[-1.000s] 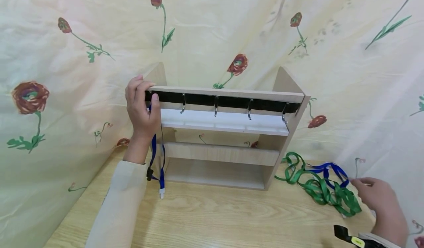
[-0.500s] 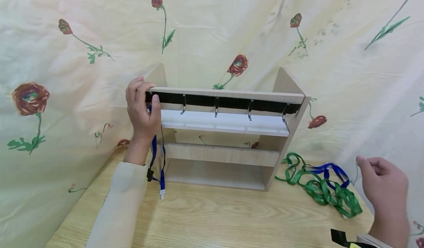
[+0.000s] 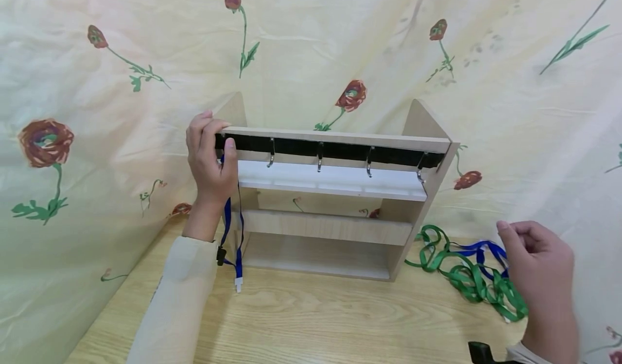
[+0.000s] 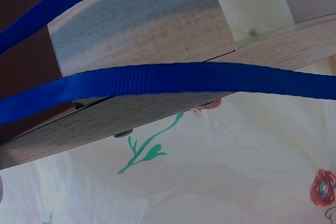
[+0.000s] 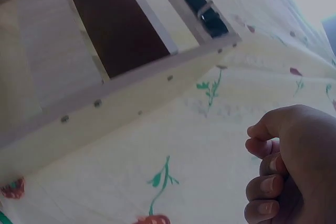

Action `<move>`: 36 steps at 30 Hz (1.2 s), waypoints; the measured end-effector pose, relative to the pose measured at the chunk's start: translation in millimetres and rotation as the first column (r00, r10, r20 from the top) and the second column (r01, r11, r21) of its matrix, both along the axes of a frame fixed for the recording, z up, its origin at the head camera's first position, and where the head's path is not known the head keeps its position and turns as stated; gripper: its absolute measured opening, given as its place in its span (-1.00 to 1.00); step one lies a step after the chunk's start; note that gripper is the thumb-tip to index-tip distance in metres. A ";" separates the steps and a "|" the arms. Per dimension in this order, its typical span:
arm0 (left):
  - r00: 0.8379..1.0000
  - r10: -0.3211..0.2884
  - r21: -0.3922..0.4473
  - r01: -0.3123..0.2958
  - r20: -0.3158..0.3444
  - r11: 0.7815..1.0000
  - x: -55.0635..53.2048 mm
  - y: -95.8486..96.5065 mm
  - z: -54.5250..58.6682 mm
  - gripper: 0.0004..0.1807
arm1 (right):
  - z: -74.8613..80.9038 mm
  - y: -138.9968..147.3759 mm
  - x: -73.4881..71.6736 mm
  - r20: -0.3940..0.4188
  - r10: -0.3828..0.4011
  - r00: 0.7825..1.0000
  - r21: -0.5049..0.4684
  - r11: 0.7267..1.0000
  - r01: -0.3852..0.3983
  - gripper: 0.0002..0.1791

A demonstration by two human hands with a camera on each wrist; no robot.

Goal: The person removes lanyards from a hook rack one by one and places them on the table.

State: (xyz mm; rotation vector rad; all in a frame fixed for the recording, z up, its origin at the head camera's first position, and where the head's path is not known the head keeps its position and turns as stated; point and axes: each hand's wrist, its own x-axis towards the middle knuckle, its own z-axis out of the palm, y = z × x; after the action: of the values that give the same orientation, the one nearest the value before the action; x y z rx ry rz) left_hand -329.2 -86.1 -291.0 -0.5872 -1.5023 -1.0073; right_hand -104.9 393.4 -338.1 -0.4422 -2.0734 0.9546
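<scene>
My left hand (image 3: pixel 211 161) grips the top left corner of a small wooden shelf rack (image 3: pixel 325 229), thumb in front and fingers over the top. A black strip (image 3: pixel 296 147) with several metal hooks (image 3: pixel 320 157) runs along its upper front. Below that hand hangs a blue lanyard (image 3: pixel 238 256) with a black buckle and a white end clip; its upper end is hidden behind the hand. In the left wrist view, its blue ribbon (image 4: pixel 157 78) crosses close to the camera. My right hand (image 3: pixel 544 267) is raised at the right with curled fingers, nothing visible in them.
Green lanyards (image 3: pixel 461 277) lie in a tangled pile on the wooden table (image 3: pixel 311 321), right of the rack, with a blue lanyard (image 3: pixel 486 250) behind them. Flower-printed cloth (image 3: pixel 146 105) covers the walls close behind and at both sides.
My right hand has risen from beside the lanyard pile and then shifted left, now overlapping the pile's right edge in the head view. My left hand stays on the rack's corner.
</scene>
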 end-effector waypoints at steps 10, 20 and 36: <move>1.000 0.004 0.004 -0.004 0.005 1.000 -0.3 0.3 0.7 -0.55 | 4.1 -39.3 -3.8 -0.113 0.205 0.972 0.102 0.976 -0.194 -0.81; 1.000 0.011 0.004 -0.011 0.006 1.000 -0.4 -0.6 0.2 -0.55 | 0.6 -66.7 -6.5 -0.219 0.409 0.886 0.216 0.906 -0.365 -0.79; 0.999 0.031 -0.014 -0.030 0.025 0.999 -0.7 1.0 -1.8 -0.54 | -17.5 -150.6 -21.1 0.089 0.647 0.757 0.267 0.717 -0.644 -0.80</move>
State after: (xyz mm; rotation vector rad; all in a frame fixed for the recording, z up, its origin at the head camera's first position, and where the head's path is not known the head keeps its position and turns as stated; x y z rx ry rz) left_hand -329.9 -85.1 -292.8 -0.5611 -1.5373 -0.9852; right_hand -126.0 242.8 -355.7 0.4915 -2.3505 1.0049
